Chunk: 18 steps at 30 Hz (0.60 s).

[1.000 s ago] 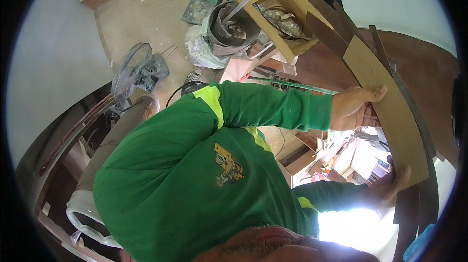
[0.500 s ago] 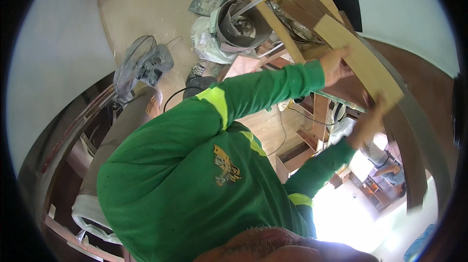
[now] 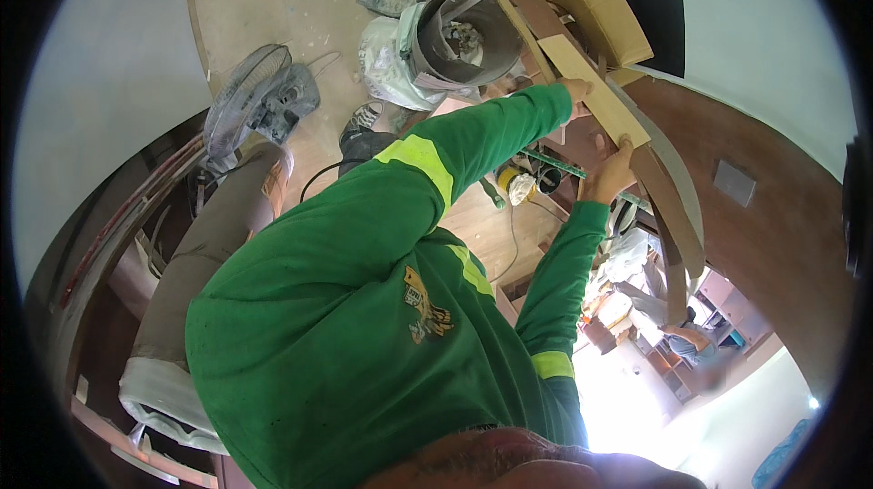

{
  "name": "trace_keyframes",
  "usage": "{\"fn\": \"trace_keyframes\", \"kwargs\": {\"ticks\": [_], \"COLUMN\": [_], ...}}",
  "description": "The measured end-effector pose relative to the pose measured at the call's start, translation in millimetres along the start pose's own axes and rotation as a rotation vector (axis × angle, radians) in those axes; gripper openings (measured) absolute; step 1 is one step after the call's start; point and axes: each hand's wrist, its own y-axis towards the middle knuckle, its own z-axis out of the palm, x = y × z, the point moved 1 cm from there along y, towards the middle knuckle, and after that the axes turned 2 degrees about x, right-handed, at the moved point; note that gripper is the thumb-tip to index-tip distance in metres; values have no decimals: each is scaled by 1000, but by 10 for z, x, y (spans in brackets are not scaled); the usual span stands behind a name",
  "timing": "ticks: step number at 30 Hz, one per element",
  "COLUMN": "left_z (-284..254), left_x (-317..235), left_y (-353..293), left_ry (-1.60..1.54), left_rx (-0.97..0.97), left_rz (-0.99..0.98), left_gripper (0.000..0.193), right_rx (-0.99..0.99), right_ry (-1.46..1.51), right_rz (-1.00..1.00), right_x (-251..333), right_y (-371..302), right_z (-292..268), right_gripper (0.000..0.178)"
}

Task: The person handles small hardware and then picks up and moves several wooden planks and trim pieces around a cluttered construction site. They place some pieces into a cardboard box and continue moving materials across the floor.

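Note:
A flat light wood-grain strip (image 3: 596, 89) slants across the upper right, held in both my hands. My left hand (image 3: 577, 94) is closed on its near edge around the middle, fingers partly hidden beneath it. At its lower right end my right hand (image 3: 611, 171) grips it, with a fingertip over the top face. A long curved brown strip (image 3: 666, 225) hangs down beyond that end; whether it is joined to the light piece I cannot tell. Green sleeves cover both arms.
Past my left hand stands a grey bin (image 3: 496, 21) with scraps inside, beside an open cardboard box (image 3: 605, 7). A pedestal fan (image 3: 259, 103) is at left. A yellow-and-black tool (image 3: 520, 184) lies below the hands. Another person (image 3: 687, 339) is at far lower right.
Both hands and the light strip have shifted left, and the strip looks smaller. My right hand has come up and left, closer to my left hand. The view has tilted slightly.

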Motion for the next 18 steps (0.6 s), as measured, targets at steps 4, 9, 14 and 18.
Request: {"fn": "trace_keyframes", "kwargs": {"ticks": [4, 9, 14, 18], "left_z": [14, -26, -67, -350], "left_x": [154, 243, -107, -1046], "left_y": [53, -62, -870, -1101], "left_ry": [41, 186, 703, 910], "left_rx": [-20, 111, 155, -107], "left_rz": [-128, -155, -261, 182], "left_gripper": [26, 37, 50, 72], "right_rx": [-20, -64, 2, -176], "right_ry": [-302, -1042, -1826, -1656], "right_rz": [-68, -353, -682, -966], "right_x": [3, -187, -538, -302], "right_y": [-66, 147, 175, 46], "right_z": [-143, -489, -949, -698], "right_gripper": [40, 50, 51, 29]}}
